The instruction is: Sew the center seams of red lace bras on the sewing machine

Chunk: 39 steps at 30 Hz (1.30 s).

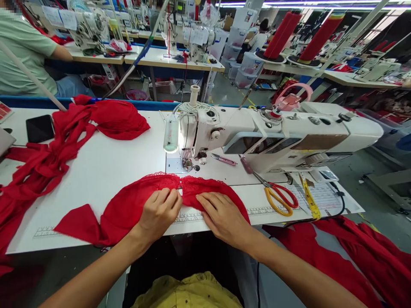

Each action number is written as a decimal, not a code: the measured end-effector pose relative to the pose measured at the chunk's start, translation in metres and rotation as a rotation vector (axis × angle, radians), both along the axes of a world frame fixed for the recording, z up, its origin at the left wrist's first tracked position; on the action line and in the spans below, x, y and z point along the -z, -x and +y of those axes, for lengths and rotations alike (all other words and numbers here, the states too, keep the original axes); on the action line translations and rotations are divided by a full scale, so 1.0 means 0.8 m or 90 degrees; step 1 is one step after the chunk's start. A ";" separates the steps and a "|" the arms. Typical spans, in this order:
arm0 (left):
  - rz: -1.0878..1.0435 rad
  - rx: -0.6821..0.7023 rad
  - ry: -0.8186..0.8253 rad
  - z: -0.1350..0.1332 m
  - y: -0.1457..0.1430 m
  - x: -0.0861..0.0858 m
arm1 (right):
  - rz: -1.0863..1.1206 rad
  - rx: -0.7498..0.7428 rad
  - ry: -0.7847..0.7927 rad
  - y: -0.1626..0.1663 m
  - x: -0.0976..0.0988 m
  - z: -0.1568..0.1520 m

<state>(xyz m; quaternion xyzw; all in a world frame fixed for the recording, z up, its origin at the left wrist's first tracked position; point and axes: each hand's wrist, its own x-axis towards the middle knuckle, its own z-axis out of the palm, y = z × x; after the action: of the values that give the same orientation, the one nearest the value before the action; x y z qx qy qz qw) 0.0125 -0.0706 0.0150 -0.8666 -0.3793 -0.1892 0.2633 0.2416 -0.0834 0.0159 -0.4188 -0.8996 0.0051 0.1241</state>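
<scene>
A red lace-edged bra (125, 205) lies across the front of the sewing table, its two cups meeting just below the needle area. My left hand (161, 211) pinches the inner edge of the left cup beside the centre, next to a small white label. My right hand (224, 214) rests on the right cup with its fingers stretched out over the cloth. Right behind the lace stands the sewing machine (237, 122), its presser foot (187, 164) lit by a lamp. The bra lies in front of the foot, apart from it.
Red fabric pieces (70, 128) heap along the left side, beside a black phone (40, 128). Thread snips (224, 159), scissors (279, 196) and a yellow tape measure (310, 196) lie at the right. More red cloth (321, 252) hangs at lower right. A co-worker (25, 51) sits ahead on the left.
</scene>
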 end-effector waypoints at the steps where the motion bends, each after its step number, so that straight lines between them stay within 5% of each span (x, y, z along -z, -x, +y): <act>1: 0.014 0.011 0.001 -0.003 0.002 0.001 | -0.002 -0.016 0.005 -0.010 0.002 0.004; 7: -0.032 -0.005 0.197 -0.025 0.010 -0.005 | 0.133 -0.076 0.112 -0.053 -0.020 0.029; 12: -0.255 0.042 0.316 0.004 0.016 -0.010 | 0.429 0.007 0.110 0.010 -0.025 0.035; 15: -0.263 0.025 0.339 0.022 0.018 0.003 | 0.337 -0.029 0.107 0.040 -0.004 0.050; 19: -0.234 -0.072 0.365 0.027 0.020 0.023 | 0.246 -0.059 0.110 0.030 0.013 0.073; 39: -0.146 -0.092 0.371 0.039 0.030 0.031 | 0.121 -0.081 0.160 -0.001 0.004 0.094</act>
<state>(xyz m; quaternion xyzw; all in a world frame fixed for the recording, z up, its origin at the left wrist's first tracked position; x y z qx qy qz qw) -0.0117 -0.0390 -0.0097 -0.8495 -0.5052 -0.1496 -0.0278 0.2421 -0.0086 0.0124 -0.3709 -0.9007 0.1650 0.1546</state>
